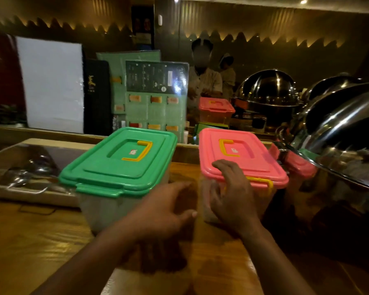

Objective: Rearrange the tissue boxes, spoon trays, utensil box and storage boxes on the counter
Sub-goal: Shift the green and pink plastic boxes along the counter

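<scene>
Centre of the frame: two lidded storage boxes stand side by side, apart, on a wooden counter (pixel 30 241). The green-lidded box (pixel 119 165) sits left of centre, the pink-lidded box (pixel 241 158) right of centre. The left hand (pixel 164 211) hovers between them, fingers loosely curled, grasping nothing. The right hand (pixel 232 199) rests spread fingers on the pink lid's near edge. Steel domed covers (pixel 339 133) fill the right side.

left hand (pixel 164 211): fingers loosely curled | right hand (pixel 232 199): fingers spread
</scene>
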Demonstrator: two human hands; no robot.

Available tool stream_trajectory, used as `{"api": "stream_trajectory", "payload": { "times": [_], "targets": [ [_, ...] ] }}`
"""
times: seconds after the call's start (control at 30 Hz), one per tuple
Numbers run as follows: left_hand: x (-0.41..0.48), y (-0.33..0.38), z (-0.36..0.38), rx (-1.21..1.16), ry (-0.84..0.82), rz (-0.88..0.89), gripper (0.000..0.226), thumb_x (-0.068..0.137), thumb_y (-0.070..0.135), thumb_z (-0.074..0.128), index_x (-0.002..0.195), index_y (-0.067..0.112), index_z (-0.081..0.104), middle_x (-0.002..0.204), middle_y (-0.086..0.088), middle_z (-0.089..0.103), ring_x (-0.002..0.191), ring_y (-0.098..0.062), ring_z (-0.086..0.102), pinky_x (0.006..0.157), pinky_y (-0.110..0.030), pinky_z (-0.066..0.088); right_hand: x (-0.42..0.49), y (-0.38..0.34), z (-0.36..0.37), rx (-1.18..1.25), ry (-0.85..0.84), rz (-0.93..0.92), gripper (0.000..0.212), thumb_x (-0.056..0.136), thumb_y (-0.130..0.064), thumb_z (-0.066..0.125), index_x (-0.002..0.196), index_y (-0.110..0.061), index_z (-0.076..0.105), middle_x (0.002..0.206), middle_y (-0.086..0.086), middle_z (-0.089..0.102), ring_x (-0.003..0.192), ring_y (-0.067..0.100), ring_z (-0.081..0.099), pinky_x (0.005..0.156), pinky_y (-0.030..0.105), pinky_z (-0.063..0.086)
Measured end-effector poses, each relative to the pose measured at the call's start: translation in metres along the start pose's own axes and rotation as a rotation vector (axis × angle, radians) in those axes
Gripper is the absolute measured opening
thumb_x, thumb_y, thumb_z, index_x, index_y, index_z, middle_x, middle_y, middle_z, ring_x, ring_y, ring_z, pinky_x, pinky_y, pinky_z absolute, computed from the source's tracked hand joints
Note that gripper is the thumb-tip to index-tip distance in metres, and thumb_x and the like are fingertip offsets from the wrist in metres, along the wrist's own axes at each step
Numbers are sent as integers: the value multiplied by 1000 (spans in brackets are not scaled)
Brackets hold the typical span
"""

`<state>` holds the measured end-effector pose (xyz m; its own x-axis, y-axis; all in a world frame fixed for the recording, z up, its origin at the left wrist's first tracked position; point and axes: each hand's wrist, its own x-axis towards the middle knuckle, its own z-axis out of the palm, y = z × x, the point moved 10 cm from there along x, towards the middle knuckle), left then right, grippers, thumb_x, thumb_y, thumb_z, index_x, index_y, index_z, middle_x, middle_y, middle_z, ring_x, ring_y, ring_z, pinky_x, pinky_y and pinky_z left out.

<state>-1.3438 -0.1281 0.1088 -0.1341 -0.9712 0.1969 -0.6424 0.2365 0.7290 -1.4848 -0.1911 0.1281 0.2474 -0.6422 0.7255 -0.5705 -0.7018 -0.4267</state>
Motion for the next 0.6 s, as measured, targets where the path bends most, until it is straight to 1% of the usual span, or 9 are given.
{"api": "stream_trajectory", "payload": {
  "times": [0.07, 0.13, 0.2, 0.27, 0.33, 0.4, 0.43, 0.5, 0.6],
  "targets": [
    [-19, -7, -50, -30, 154, -15, 44, 86, 12, 78, 123, 33, 65, 115, 12, 73, 101, 0, 70, 91, -24, 57, 3, -34, 35, 60, -75, -94, 43, 90, -28, 59, 129, -11, 61, 128, 8, 61, 119, 22, 57, 100, 39, 49],
    [-38, -22, -103, -71, 377, 4, 36, 86, 5, 77, 115, 24, 70, 107, 6, 77, 95, -3, 74, 87, -21, 58, 1, -64, 71, 78, -164, -169, 48, 90, -38, 61, 130, -12, 61, 131, 9, 60, 122, 23, 56, 102, 38, 47],
    [-59, -45, -157, 40, 628, -14, 29, 86, 4, 76, 112, 15, 72, 104, 1, 77, 92, -5, 73, 81, -14, 55, -3, -88, 99, 55, -225, -222, 54, 88, -49, 65, 130, -14, 62, 131, 9, 60, 122, 25, 56, 101, 41, 47],
    [-74, -82, -197, 197, 748, -155, 32, 87, 13, 77, 118, 15, 71, 111, -5, 74, 92, -11, 68, 71, -15, 52, -6, -106, 116, -14, -253, -273, 58, 85, -57, 67, 124, -15, 65, 123, 8, 62, 115, 27, 56, 97, 43, 47],
    [-80, -132, -214, 224, 693, -379, 46, 88, 27, 76, 132, 18, 64, 125, -13, 68, 95, -20, 63, 65, -27, 52, -5, -115, 122, -78, -236, -302, 55, 83, -61, 68, 114, -16, 67, 112, 6, 61, 106, 27, 55, 91, 44, 47],
    [-77, -168, -206, 141, 557, -507, 60, 91, 39, 70, 144, 20, 52, 135, -18, 61, 100, -26, 61, 71, -37, 54, -1, -114, 120, -110, -200, -286, 52, 82, -63, 68, 104, -16, 66, 105, 4, 60, 100, 25, 55, 87, 43, 45],
    [-74, -176, -198, 86, 510, -513, 63, 93, 41, 67, 148, 21, 46, 138, -18, 58, 104, -28, 61, 76, -41, 55, 1, -113, 119, -114, -185, -275, 51, 81, -64, 69, 100, -17, 66, 103, 3, 60, 99, 25, 54, 87, 43, 44],
    [-65, -183, -189, 33, 501, -478, 66, 95, 43, 63, 153, 22, 40, 139, -19, 56, 110, -33, 60, 86, -50, 55, 2, -112, 117, -115, -167, -264, 51, 81, -65, 69, 96, -16, 64, 101, 3, 60, 97, 25, 55, 88, 44, 43],
    [-55, -183, -192, 73, 536, -413, 80, 83, 64, 63, 148, 20, 47, 131, -18, 63, 108, -33, 63, 88, -52, 56, 3, -113, 114, -136, -146, -251, 49, 79, -62, 71, 94, -16, 64, 100, 3, 60, 96, 25, 55, 90, 43, 42]
  ]
}}
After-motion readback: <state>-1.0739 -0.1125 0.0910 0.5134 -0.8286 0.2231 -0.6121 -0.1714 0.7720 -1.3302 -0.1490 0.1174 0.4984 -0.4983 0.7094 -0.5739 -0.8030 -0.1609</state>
